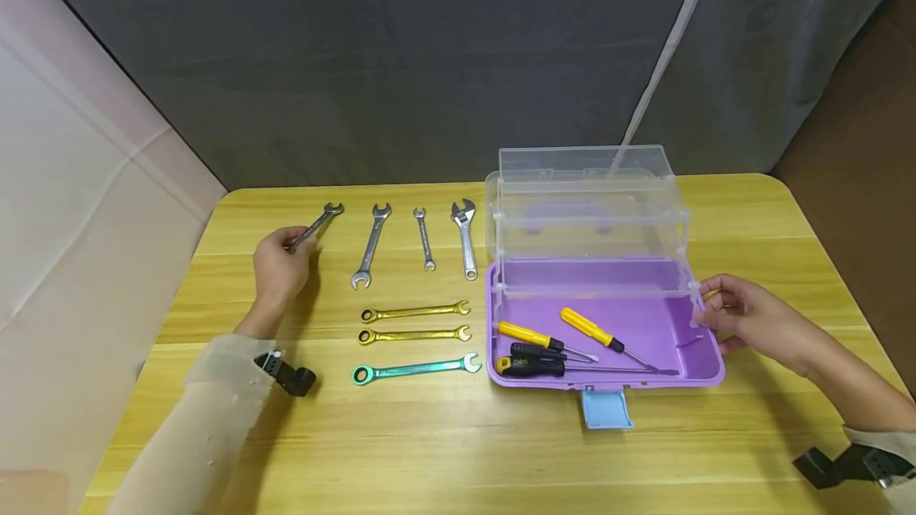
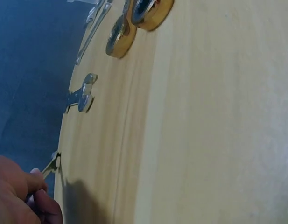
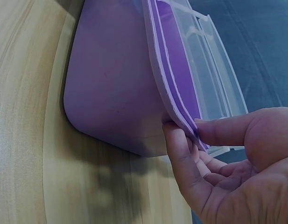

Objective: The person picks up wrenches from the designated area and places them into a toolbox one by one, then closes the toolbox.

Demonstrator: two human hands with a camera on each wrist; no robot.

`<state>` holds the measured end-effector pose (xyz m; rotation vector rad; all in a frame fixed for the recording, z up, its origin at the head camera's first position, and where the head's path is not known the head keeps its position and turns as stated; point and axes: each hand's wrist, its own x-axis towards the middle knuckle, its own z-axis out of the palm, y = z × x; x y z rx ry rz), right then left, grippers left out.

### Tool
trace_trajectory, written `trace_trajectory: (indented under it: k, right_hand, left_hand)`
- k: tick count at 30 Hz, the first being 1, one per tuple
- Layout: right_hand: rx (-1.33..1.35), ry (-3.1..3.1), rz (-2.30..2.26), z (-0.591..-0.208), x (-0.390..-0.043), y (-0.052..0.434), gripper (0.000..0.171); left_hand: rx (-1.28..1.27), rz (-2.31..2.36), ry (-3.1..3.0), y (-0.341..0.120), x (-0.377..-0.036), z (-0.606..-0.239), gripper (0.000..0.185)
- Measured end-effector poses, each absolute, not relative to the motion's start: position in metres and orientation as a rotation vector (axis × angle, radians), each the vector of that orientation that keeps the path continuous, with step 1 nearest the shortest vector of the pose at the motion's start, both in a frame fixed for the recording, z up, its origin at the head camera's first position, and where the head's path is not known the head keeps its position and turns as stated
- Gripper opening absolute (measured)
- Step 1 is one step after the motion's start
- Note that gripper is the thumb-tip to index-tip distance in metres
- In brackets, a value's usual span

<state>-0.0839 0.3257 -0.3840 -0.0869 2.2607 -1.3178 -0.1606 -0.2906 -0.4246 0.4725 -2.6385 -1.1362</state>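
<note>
Head view: at the far left of the table [image 1: 429, 451], the left hand [image 1: 281, 265] pinches a grey wrench [image 1: 318, 225] by its near end, leaving the far end free, while the right hand [image 1: 754, 316] grips the purple toolbox [image 1: 665, 328] by its right edge, presumably to steady it.
</note>
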Motion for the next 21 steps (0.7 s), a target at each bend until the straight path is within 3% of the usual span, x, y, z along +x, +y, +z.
trace_trajectory:
  k: [9, 21]
  right_hand:
    - [-0.092, 2.268, -1.319, -0.384, -0.083, 0.325, 0.038]
    - [-0.092, 2.273, -1.308, -0.385, -0.084, 0.324, 0.035]
  left_hand:
    - [0.472, -1.164, -2.564, -0.293, -0.161, -0.425, 0.028]
    - [0.218, -1.181, -2.585, -0.299, -0.162, -0.405, 0.026]
